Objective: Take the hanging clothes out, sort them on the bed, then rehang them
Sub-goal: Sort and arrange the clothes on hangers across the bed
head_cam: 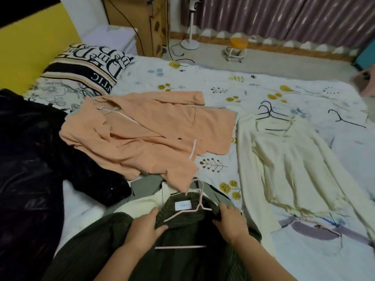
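Left to right. A black garment (26,159) lies heaped at the bed's left edge, beside a printed pillow (81,67). The left hand (145,224) grips the left side of the collar of a dark green ribbed garment (182,260), fingers (160,229) curled over the fabric. A pink hanger (194,207) sits inside the neck, its hook pointing away from the person. The right hand (231,222) grips the collar's right side in the same way. The garment lies at the near edge of the bed (203,82), over a grey and a white piece. It is judged soft, fairly thick and limp; the shoulders over the hanger arms give the surest hold, the thin hanger being likely to slip out. The orange jacket (146,134) lies just beyond, one corner touching the hook. Further right lie a cream cardigan (294,165), black hangers (272,114) and a white top with a mauve neckband (316,240).
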Available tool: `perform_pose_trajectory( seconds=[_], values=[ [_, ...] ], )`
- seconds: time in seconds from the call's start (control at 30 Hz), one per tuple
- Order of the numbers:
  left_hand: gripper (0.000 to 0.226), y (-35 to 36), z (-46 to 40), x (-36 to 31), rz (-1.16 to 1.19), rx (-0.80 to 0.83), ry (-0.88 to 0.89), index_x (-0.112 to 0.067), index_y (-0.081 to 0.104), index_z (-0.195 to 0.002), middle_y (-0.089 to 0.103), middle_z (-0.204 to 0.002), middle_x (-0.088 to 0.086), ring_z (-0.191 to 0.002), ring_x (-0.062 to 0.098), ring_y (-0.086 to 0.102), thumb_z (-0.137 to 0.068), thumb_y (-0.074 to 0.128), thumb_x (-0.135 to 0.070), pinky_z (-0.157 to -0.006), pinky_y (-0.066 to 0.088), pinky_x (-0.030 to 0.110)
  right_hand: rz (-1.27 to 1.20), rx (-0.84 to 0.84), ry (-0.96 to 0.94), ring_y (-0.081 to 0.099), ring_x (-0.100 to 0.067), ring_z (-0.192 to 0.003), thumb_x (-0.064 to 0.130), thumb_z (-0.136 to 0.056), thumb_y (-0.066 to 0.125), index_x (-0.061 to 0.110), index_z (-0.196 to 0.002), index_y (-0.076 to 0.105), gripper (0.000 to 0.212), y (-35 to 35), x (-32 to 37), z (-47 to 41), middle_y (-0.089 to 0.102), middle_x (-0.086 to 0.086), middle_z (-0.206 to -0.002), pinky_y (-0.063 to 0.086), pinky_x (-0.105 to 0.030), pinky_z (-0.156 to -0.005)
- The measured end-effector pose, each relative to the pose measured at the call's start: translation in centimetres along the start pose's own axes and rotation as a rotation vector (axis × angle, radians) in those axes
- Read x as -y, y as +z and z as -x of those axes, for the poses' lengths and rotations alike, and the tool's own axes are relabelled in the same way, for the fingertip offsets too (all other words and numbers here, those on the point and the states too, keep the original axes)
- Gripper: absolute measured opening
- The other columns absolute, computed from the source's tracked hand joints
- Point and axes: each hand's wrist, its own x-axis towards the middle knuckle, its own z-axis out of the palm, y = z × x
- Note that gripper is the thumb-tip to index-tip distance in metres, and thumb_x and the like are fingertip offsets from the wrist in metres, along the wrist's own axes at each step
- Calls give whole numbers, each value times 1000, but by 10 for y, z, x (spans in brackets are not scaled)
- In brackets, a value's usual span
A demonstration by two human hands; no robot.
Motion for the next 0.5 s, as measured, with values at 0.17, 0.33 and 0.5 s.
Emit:
perform_pose_trajectory(
  seconds=[0.17,0.33,0.5],
  values=[
    [25,-31,49,-28,53,-319,61,-26,51,-107,58,-80,-14,-75,6,56,-87,60,-39,-61,41,17,-207,-214,-59,57,-26,-103,35,-94,49,18,-100,50,18,-27,-8,43,62,-5,-110,39,-33,-75],
    [22,-79,108,-48,98,-428,74,-30,53,-98,66,-84,-10,-83,12,61,-82,65,-38,-64,42,27,-422,-407,-190,60,-28,-89,30,-91,55,16,-89,50,15,-64,-1,101,66,-5,-91,31,-30,-65],
    [17,-115,188,-63,77,-275,113,-43,55,-91,63,-82,-20,-79,-2,57,-79,67,-41,-63,40,12,-463,-448,-322,52,-22,-75,28,-92,54,29,-70,32,31,-88,8,170,49,6,-73,27,-29,-60]
  ],
)
